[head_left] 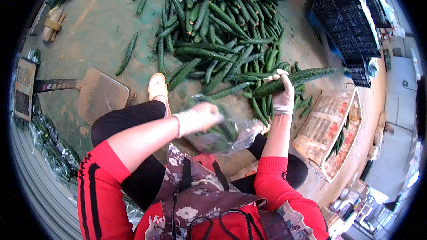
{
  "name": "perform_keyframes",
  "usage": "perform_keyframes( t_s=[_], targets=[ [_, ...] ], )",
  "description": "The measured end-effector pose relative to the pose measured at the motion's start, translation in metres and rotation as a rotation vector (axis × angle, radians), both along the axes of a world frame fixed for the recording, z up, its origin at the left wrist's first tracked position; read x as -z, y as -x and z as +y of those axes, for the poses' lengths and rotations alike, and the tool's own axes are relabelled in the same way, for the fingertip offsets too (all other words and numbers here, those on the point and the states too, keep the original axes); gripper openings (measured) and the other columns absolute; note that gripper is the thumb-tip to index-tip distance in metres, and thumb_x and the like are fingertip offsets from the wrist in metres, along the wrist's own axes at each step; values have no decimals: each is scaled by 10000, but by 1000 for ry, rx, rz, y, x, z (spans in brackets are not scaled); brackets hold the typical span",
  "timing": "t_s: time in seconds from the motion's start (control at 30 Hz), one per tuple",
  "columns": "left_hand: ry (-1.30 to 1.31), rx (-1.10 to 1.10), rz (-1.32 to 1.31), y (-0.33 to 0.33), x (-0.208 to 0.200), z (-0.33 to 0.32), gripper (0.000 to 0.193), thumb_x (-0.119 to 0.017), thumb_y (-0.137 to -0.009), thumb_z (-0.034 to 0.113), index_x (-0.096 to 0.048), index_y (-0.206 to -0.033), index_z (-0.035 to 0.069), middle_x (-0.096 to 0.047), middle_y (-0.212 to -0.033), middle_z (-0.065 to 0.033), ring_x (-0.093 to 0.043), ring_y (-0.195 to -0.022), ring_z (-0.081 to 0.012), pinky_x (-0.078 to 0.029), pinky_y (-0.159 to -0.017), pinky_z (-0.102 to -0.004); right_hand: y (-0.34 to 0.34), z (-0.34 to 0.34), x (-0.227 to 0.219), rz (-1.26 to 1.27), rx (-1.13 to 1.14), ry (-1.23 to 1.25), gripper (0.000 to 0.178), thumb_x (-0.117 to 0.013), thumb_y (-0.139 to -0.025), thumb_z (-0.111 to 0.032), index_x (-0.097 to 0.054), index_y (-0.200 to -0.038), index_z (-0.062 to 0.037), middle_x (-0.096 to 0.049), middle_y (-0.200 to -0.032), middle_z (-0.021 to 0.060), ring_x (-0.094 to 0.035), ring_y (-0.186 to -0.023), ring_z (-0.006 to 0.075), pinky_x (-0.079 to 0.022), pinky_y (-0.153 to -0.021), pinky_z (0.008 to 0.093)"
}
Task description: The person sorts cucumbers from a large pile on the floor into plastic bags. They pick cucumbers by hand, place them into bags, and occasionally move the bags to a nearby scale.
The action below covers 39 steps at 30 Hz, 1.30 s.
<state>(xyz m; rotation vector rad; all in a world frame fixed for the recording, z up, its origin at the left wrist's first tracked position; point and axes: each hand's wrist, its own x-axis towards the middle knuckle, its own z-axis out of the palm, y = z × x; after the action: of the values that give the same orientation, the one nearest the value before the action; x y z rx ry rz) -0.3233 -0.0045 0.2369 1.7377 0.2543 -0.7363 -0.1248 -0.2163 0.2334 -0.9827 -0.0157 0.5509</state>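
Note:
In my right hand (283, 92), which wears a thin white glove, is a long dark green cucumber (311, 75), its far end blurred and pointing right. My left hand (199, 118), gloved too and slightly blurred, is closed on the upper edge of a clear plastic bag (242, 138). Green cucumbers show through the bag, which rests between my legs. Just beyond both hands rises a big heap of cucumbers (222, 26) on the green floor. How many cucumbers the bag contains I cannot make out.
A platform scale (103, 95) stands left of my knee, its display (24, 89) at the far left. Bagged cucumbers (49, 142) lie behind it. To the right are a tilted pale plastic crate (327, 124) and stacked black crates (344, 22). A loose cucumber (128, 54) lies left of the heap.

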Motion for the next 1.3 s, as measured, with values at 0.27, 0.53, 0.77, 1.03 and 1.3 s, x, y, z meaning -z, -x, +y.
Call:
perform_keyframes(
  t_s=[0.27, 0.53, 0.77, 1.03, 1.3],
  targets=[
    [262, -499, 276, 17, 11, 22, 160, -567, -901, 274, -541, -851, 124, -511, -622, 12, -470, -473, -112, -374, -393, -269, 124, -5, 39, -103, -324, 557, 366, -776, -739, -231, -623, -1012, -42, -631, -985, 40, -573, -906, 145, -458, -827, 298],
    [215, -496, 214, 21, 21, 36, 131, -541, -908, 258, -544, -869, 133, -525, -652, 5, -480, -479, -138, -371, -387, -285, 209, -49, 157, -525, -970, 1433, 513, -718, -671, -183, -585, -1158, -90, -616, -1101, 206, -580, -1053, 347, -464, -910, 400],
    [25, 18, -18, 22, 13, 30, 252, -561, -858, 316, -582, -837, 65, -607, -703, -42, -572, -608, -147, -457, -516, -301, 208, -61, 157, -366, -1125, 1758, 291, -593, -768, -138, -642, -1041, -51, -655, -1020, 204, -637, -964, 326, -494, -848, 400],
    [68, 515, 21, 43, -34, -14, 415, -547, -848, 402, -587, -890, -8, -625, -855, -235, -618, -845, -381, -478, -753, -418, 75, 1, 115, 286, -252, 440, 205, -548, -887, -212, -647, -828, -42, -659, -756, 71, -613, -655, 154, -513, -612, 278],
    [79, 566, 80, 37, -21, -22, 409, -536, -864, 383, -591, -922, -18, -619, -877, -247, -604, -866, -405, -466, -765, -436, 9, 81, 243, 662, -4, 709, 851, -700, -804, -274, -176, -1436, -49, -431, -1313, 214, -637, -841, 327, -558, -563, 400]
  ],
)
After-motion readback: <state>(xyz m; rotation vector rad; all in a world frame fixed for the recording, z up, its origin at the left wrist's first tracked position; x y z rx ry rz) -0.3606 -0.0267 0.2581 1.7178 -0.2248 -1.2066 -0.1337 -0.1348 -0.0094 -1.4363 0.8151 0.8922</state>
